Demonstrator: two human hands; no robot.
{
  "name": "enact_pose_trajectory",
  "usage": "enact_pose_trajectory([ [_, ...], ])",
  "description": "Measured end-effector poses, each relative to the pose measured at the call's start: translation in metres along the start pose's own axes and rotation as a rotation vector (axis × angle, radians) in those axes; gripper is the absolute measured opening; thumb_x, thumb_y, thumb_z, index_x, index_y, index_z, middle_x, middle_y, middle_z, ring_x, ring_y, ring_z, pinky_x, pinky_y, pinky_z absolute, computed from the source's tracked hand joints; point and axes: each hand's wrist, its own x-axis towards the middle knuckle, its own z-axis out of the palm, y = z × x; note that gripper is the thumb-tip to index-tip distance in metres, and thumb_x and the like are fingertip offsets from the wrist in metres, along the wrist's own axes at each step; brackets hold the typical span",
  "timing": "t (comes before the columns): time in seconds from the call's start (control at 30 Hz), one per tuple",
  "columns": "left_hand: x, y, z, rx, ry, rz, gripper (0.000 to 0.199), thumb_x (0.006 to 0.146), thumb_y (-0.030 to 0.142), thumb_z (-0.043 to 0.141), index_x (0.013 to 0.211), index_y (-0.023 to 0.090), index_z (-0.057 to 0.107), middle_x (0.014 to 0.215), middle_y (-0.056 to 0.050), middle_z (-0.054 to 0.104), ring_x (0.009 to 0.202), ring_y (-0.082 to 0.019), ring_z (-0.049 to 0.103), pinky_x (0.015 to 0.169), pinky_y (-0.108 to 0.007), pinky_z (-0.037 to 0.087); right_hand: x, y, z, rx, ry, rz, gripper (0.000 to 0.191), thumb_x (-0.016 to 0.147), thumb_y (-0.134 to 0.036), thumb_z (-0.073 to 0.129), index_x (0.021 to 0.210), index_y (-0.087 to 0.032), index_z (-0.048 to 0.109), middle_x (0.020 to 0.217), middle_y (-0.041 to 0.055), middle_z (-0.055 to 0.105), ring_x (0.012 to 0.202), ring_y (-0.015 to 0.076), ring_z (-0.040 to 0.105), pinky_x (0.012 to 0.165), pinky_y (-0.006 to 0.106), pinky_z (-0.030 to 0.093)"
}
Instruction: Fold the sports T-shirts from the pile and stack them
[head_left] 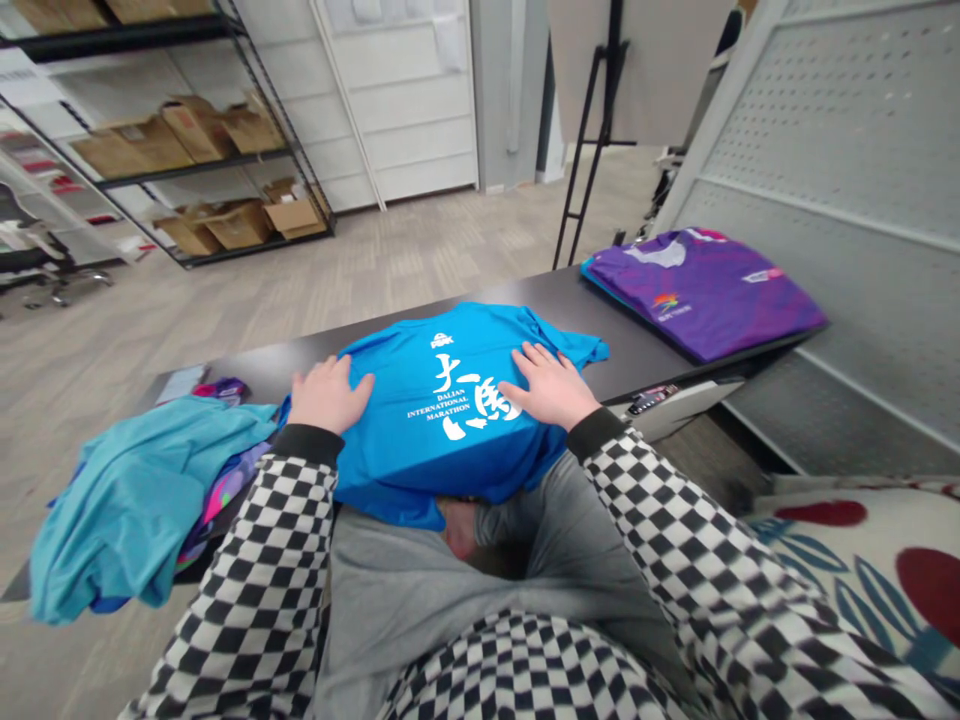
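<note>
A bright blue T-shirt with white printing lies spread over the dark table, its lower part hanging over the near edge above my lap. My left hand rests flat on the shirt's left side, fingers apart. On its right side, beside the large white characters, my right hand lies with fingers spread. Neither hand grips the cloth.
Folded purple shirts lie stacked on the table's right end. A loose heap of teal clothing hangs over the left end. Beyond are a shelf with cardboard boxes and a black easel. A grey perforated panel stands at right.
</note>
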Motion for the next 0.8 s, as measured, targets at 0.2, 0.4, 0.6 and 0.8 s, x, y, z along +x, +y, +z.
enact_pose_trajectory([
  [0.2,0.009,0.035,0.029,-0.069,-0.155,0.078,0.089,0.112,0.075,0.034,0.184,0.022,0.037,0.193,-0.015,0.025,0.177,-0.045,0.025,0.141,-0.067,0.025,0.000,0.002,0.001,0.002,0.000,-0.013,0.089,0.112,-0.080,0.045,0.179,-0.021,0.046,0.190,0.0152,0.032,0.177,0.0402,0.028,0.143,0.065,0.020],
  [0.4,0.009,0.028,0.036,-0.026,-0.170,0.088,0.094,0.111,0.080,0.023,0.187,0.024,0.028,0.195,-0.013,0.020,0.179,-0.043,0.021,0.142,-0.067,0.022,0.002,0.006,-0.001,0.022,-0.006,-0.017,0.089,0.111,-0.081,0.047,0.179,-0.023,0.047,0.190,0.0142,0.034,0.177,0.0398,0.028,0.143,0.065,0.019],
  [0.6,0.024,0.038,0.034,-0.006,-0.187,0.062,0.097,0.109,0.084,0.019,0.188,0.027,0.026,0.195,-0.011,0.019,0.179,-0.043,0.020,0.142,-0.068,0.022,0.018,0.023,-0.014,0.029,-0.059,-0.004,0.091,0.110,-0.082,0.049,0.179,-0.023,0.048,0.191,0.0114,0.031,0.178,0.0392,0.027,0.143,0.067,0.020],
  [0.8,0.030,0.060,0.033,-0.073,-0.166,0.044,0.097,0.110,0.082,0.020,0.187,0.024,0.028,0.195,-0.012,0.019,0.180,-0.042,0.018,0.143,-0.068,0.018,0.029,0.044,-0.014,-0.016,-0.010,0.085,0.096,0.108,-0.085,0.047,0.179,-0.021,0.047,0.192,0.0146,0.027,0.178,0.0421,0.024,0.142,0.065,0.025],
])
